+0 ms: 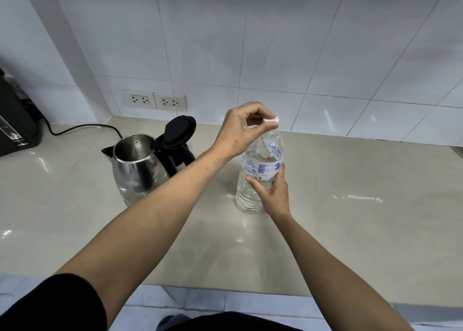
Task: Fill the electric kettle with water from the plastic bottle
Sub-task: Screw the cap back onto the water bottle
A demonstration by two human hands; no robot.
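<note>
A clear plastic water bottle (253, 173) with a blue-printed label stands upright on the beige counter (363, 218). My right hand (271, 193) grips its lower body. My left hand (240, 127) reaches over from the left and pinches the white cap (273, 119) at the bottle's top between thumb and fingers. Whether the cap is still screwed on I cannot tell. To the left stands the steel electric kettle (136, 165), its black lid (179, 129) flipped up and its mouth open, spout pointing left.
A black power cord (82, 126) runs from the kettle's area toward a dark appliance (15, 122) at the far left. Two double wall sockets (155, 100) sit in the white tiled wall behind. The counter's front edge (225, 289) lies close to my body.
</note>
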